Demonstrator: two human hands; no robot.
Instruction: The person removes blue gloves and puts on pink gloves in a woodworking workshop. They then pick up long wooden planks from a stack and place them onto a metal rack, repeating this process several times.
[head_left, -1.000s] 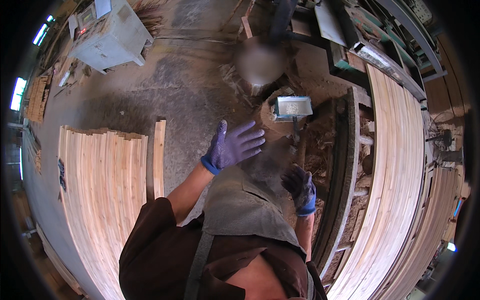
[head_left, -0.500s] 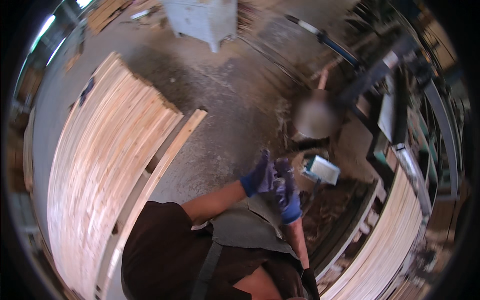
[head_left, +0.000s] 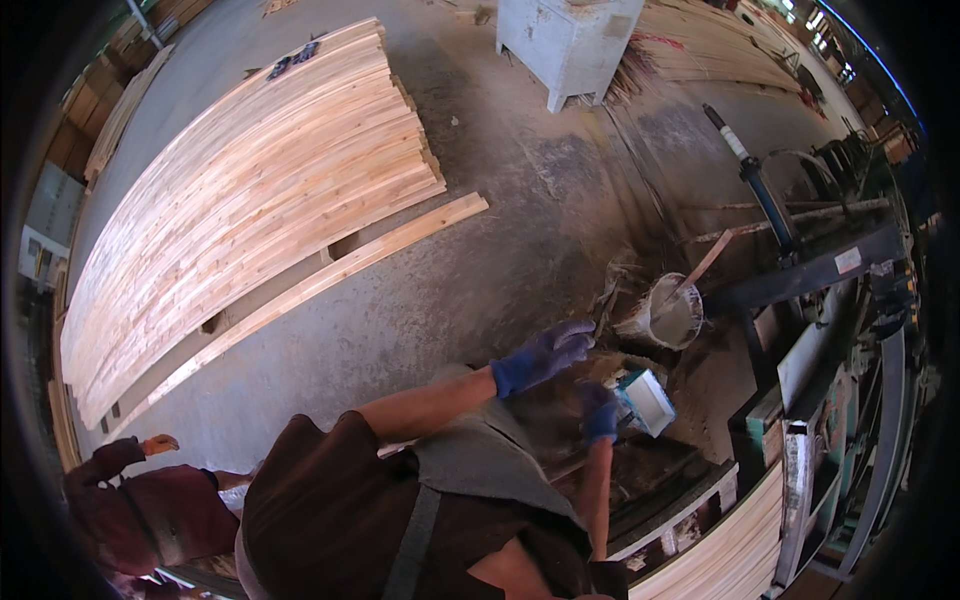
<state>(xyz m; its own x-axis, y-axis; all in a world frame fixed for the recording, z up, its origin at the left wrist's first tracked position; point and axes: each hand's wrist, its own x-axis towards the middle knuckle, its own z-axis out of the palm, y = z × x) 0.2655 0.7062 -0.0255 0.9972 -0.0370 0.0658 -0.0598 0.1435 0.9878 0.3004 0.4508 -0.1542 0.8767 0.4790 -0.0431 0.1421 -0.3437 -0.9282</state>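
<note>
My left hand [head_left: 545,355], in a blue glove, reaches forward over the dusty floor with nothing in it, fingers stretched out. Just to its right and lower, my gloved right hand [head_left: 600,412] grips a small teal-rimmed white box-shaped tool [head_left: 648,400]. A white bucket [head_left: 670,318] with a wooden stick standing in it sits beyond both hands, a little up and right of the tool. Part of my right hand is hidden behind the tool.
A big stack of pale boards [head_left: 250,190] lies at upper left, a single plank [head_left: 330,272] beside it. A grey metal cabinet [head_left: 570,35] stands at the back. A dark machine frame [head_left: 830,270] fills the right. Another person [head_left: 140,505] crouches at lower left.
The view has swung, so the board stack now fills the upper left. My left hand has stretched forward from my right hand, which still holds the teal-rimmed tool; the bucket has come into view.
</note>
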